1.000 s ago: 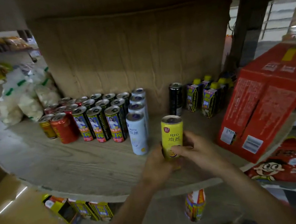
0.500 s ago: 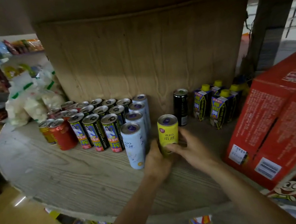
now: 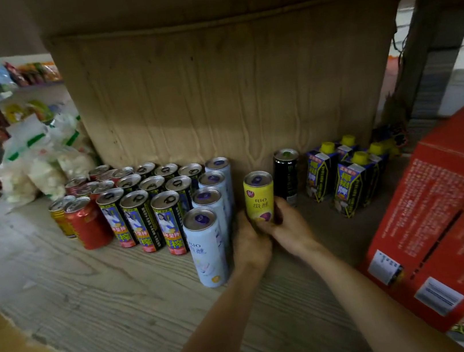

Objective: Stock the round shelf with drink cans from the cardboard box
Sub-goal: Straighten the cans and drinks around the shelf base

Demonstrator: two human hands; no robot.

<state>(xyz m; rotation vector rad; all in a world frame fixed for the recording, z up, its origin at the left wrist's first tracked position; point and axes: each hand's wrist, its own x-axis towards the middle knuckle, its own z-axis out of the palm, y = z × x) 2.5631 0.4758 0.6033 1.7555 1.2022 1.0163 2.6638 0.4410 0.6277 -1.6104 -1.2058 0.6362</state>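
Grip of left hand (image 3: 250, 247) and right hand (image 3: 289, 227) wraps yellow can (image 3: 259, 194) between pale-blue cans (image 3: 208, 241) and black can (image 3: 286, 173).

View: one, head-worn.
Facing: forward, down onto the shelf (image 3: 76, 289).
Nearness: arm's reach of the cans (image 3: 165, 203).

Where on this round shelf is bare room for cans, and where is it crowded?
Widest free patch: front of the round shelf, between its edge and the can rows. Smaller one: between the yellow-capped cartons and the red box. Crowded: between the pale blue cans and the black can, where the left hand and right hand hold the yellow can.
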